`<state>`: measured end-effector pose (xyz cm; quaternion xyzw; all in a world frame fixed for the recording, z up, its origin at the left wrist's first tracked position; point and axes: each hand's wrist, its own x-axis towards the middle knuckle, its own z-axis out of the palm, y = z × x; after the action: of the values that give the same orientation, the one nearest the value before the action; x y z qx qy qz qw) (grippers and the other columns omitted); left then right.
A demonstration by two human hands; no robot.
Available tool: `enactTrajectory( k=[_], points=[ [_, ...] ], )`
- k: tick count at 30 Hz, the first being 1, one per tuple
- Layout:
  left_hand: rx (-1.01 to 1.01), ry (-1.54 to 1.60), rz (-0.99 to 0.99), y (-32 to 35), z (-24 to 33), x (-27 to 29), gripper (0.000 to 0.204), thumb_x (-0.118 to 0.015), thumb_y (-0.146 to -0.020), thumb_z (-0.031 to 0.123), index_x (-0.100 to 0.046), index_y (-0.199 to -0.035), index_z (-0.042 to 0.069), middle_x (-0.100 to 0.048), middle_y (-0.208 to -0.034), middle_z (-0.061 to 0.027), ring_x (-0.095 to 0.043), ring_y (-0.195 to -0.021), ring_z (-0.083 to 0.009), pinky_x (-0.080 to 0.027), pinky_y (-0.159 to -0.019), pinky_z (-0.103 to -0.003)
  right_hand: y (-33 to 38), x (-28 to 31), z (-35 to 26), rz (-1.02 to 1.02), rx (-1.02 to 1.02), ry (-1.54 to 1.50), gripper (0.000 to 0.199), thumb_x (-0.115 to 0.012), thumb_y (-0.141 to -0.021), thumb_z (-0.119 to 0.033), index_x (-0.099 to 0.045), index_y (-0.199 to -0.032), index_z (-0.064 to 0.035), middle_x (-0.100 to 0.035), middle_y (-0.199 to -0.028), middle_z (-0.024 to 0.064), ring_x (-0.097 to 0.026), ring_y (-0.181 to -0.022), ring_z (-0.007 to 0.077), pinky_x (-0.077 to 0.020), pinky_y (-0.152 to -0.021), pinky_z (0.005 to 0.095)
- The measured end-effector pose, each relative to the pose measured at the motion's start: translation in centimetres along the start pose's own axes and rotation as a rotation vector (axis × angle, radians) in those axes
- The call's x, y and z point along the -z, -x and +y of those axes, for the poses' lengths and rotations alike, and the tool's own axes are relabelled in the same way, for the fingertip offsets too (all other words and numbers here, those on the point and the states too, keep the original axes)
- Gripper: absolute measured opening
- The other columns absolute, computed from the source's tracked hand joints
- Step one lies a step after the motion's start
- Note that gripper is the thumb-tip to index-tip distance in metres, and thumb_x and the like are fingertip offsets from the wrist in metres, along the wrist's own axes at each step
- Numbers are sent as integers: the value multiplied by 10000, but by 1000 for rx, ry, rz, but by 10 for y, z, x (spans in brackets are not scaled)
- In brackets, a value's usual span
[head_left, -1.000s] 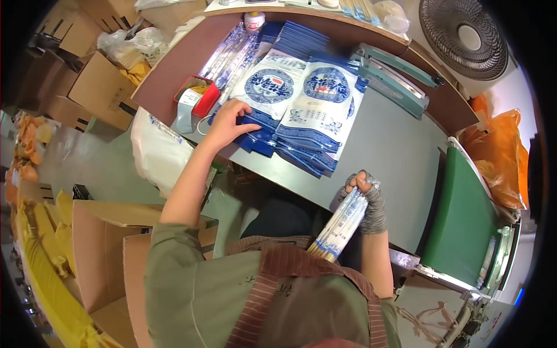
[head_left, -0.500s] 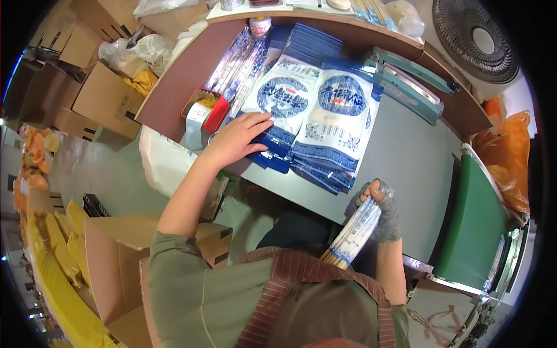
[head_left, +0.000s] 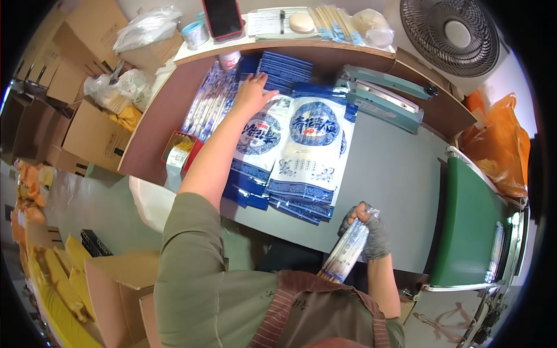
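Two side-by-side stacks of blue-and-white printed plastic bags lie overlapping on the grey table (head_left: 394, 174): a left stack (head_left: 259, 136) and a right stack (head_left: 313, 124). My left hand (head_left: 253, 95) reaches across the left stack to its far part, fingers apart, with nothing visible in it. Near the table's front edge, my right hand (head_left: 371, 235), in a grey fingerless covering, is closed round the upper end of a bundle of wrapped chopsticks (head_left: 346, 252). The bundle slants down toward my apron, its wooden ends lowest.
More wrapped sticks (head_left: 208, 101) lie left of the bags, beside a red box (head_left: 173, 148). A green bag sealer (head_left: 386, 101) stands at the back right. On the shelf are a phone (head_left: 223, 17) and a cup (head_left: 195, 35); a fan (head_left: 452, 35) stands beyond. Cardboard boxes (head_left: 96, 136) stand left.
My left hand has moved from the near part of the left bag stack to its far part. My right hand still grips the chopstick bundle. The view has shifted, showing more of the shelf.
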<state>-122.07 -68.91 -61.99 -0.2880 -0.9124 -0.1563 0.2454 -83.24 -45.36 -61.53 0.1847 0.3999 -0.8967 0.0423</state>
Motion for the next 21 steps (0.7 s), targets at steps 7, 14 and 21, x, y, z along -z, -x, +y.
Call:
enactTrajectory(
  k=[7, 14, 21],
  points=[
    [-90, 120, -106, 3, 15, -12, 259, -692, -793, 239, -694, -1003, 88, -640, -1057, -76, -583, -1028, -258, -473, -844, -378, -6, 6, -9, -4, -10, -21, 226, -708, -793, -233, -559, -830, -67, -602, -759, 98, -612, -662, 222, -541, -621, 371],
    [-412, 339, -371, -53, 4, 51, 149, -687, -716, 42, -586, -825, 19, -568, -926, -115, -564, -933, -296, -460, -824, -375, -10, 6, -9, -8, -8, -12, 221, -703, -795, -226, -551, -803, -66, -580, -726, 92, -589, -632, 226, -537, -599, 385],
    [-410, -50, 289, -42, 67, 196, 121, -564, -835, 64, -560, -956, 69, -620, -876, -157, -594, -821, -369, -465, -713, -437, -7, 13, -12, -25, 18, -44, 229, -711, -802, -234, -560, -847, -68, -612, -763, 103, -617, -655, 227, -541, -620, 361]
  ],
)
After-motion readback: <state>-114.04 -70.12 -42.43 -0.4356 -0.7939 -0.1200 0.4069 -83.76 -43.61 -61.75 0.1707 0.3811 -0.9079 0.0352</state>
